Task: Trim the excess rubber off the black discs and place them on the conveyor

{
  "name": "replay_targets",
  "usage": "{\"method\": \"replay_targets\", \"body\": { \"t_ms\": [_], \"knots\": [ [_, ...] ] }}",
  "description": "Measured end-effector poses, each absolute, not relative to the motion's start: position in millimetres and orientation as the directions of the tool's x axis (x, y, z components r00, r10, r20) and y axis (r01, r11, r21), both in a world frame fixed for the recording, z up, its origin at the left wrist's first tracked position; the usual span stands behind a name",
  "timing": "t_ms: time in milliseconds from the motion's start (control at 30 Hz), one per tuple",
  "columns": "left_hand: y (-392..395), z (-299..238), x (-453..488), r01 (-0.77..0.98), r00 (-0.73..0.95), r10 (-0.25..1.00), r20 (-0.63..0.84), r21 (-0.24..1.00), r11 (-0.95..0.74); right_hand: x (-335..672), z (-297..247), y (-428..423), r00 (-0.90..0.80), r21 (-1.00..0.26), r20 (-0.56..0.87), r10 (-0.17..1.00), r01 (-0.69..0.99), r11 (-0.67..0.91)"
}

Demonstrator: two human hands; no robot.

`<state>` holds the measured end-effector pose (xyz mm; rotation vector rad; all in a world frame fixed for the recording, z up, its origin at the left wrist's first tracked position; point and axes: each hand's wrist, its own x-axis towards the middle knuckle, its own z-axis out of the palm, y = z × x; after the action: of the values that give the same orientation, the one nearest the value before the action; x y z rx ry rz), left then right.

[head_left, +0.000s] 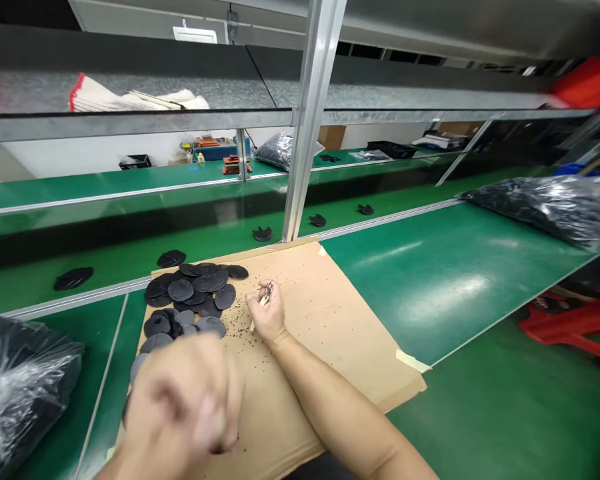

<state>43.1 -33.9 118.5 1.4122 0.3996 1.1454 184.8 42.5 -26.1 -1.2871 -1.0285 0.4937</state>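
My left hand (185,393) is close to the camera and blurred by motion. Its fingers are curled in, and whatever they may hold cannot be made out. Past it, my right hand (269,313) is closed around a slim tool (264,300) with a pale shaft and a shiny part near the thumb; its exact kind is unclear. Left of the right hand lies a heap of dark oval plastic pieces (200,287), some with raised marks. Tiny dark scraps (237,323) are scattered over the cardboard sheet (345,320) under both hands.
Small stacks of dark pieces (73,278) sit along the green strip behind a metal rail. A metal post (310,120) rises at the cardboard's far edge. Filled plastic bags stand at left (25,393) and right (545,203). A red stool (570,330) is at lower right.
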Motion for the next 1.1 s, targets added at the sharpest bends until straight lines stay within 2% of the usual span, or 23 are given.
{"method": "replay_targets", "body": {
  "t_ms": [67,133,233,300,400,600,767,900,1100],
  "knots": [
    [-7.3,117.6,62.3,-0.374,0.367,0.836,0.409,0.887,-0.271,186.6,-27.1,43.0,0.52,-0.94,0.339,0.784,0.222,0.259],
    [36.2,108.9,88.7,-0.208,0.26,0.91,0.323,0.939,-0.273,187.4,-27.8,42.9,0.549,-0.943,0.33,0.768,0.228,0.242],
    [113.6,86.5,127.5,0.073,0.09,0.983,0.163,0.983,-0.169,187.5,-28.0,42.8,0.581,-0.955,0.294,0.759,0.211,0.208],
    [159.5,71.4,147.1,0.425,-0.009,0.998,0.067,0.904,-0.056,187.7,-27.3,43.1,0.587,-0.965,0.261,0.766,0.163,0.204],
    [210.2,53.3,167.2,0.565,-0.062,0.998,0.015,0.825,0.023,188.9,-25.2,43.9,0.602,-0.978,0.202,0.773,0.083,0.191],
    [270.0,26.2,199.7,0.715,-0.163,0.985,-0.05,0.683,0.153,191.3,-22.0,42.9,0.611,-0.984,0.157,0.776,0.03,0.176],
    [298.8,7.3,224.6,0.766,-0.237,0.968,-0.082,0.598,0.238,192.6,-24.8,43.0,0.609,-0.988,0.15,0.779,0.056,0.147],
    [302.1,-1.6,229.5,0.757,-0.228,0.972,-0.054,0.618,0.212,193.1,-26.6,44.2,0.611,-0.988,0.15,0.778,0.063,0.14],
    [275.1,17.9,206.9,0.644,-0.229,0.967,0.107,0.762,0.068,193.2,-30.6,46.1,0.589,-0.985,0.172,0.789,0.089,0.148]
  ]
}}
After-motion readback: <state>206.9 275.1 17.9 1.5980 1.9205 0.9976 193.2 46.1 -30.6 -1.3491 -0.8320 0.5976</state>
